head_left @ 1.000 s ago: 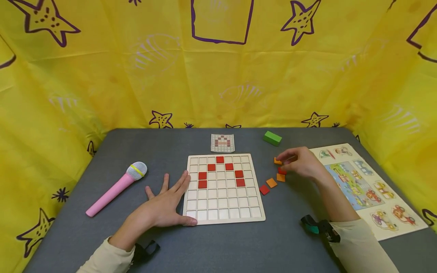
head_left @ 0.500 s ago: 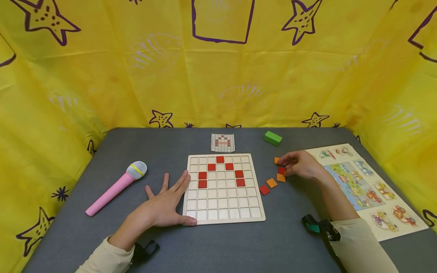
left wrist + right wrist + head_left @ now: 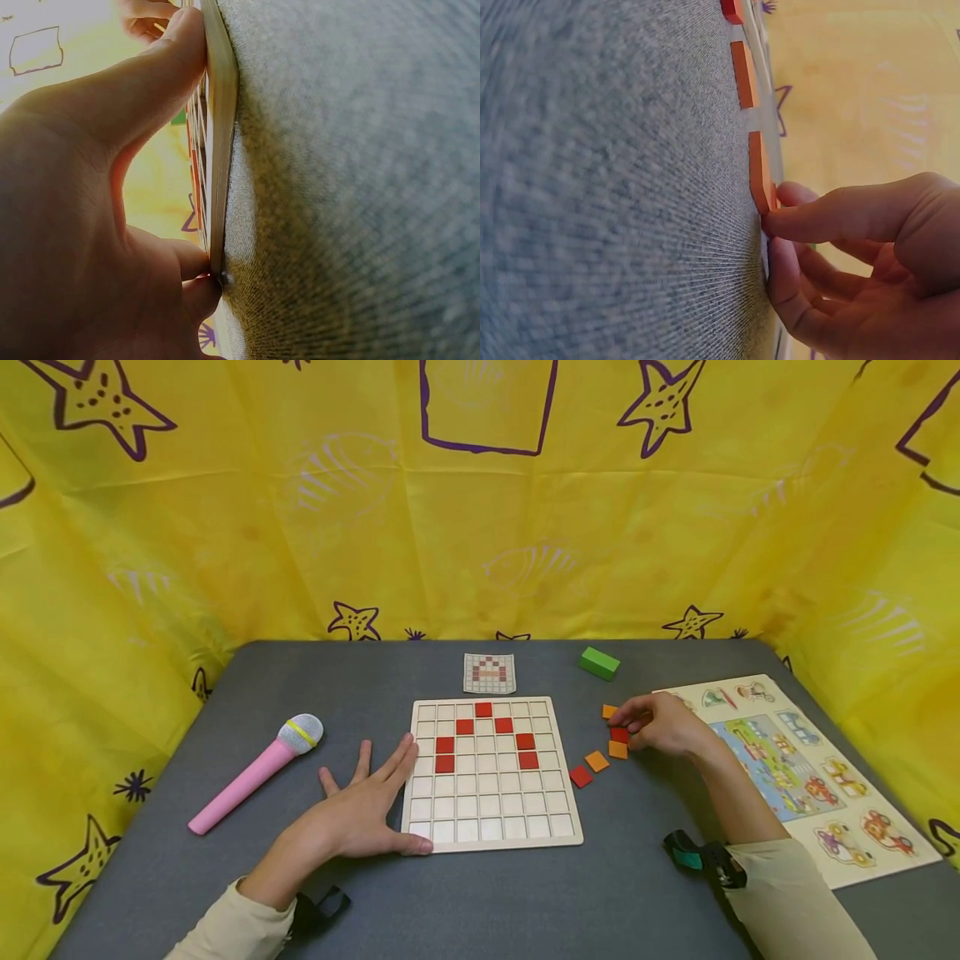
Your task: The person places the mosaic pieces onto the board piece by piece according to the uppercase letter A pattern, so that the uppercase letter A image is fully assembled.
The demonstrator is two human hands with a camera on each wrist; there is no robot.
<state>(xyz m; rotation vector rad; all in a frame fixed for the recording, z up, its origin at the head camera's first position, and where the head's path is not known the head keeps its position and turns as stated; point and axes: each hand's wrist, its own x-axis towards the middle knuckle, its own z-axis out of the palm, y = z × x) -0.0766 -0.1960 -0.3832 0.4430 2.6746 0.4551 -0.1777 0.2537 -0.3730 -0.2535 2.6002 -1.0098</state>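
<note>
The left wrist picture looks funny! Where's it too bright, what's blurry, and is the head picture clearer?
Left wrist view: the cloth glares nearly white at upper left; the grey tabletop looks blurry, with a dark shadow beside the board. Head view: yes, clearer; the red tiles look crisp.

The small card (image 3: pixel 489 673) bears the one readable sign — a blocky, A-shaped figure.

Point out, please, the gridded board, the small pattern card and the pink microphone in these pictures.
Gridded board (image 3: pixel 489 786): head view, on an uncovered cell.
Small pattern card (image 3: pixel 490 673): head view, on its printed middle.
Pink microphone (image 3: pixel 253 778): head view, on its handle.
</note>
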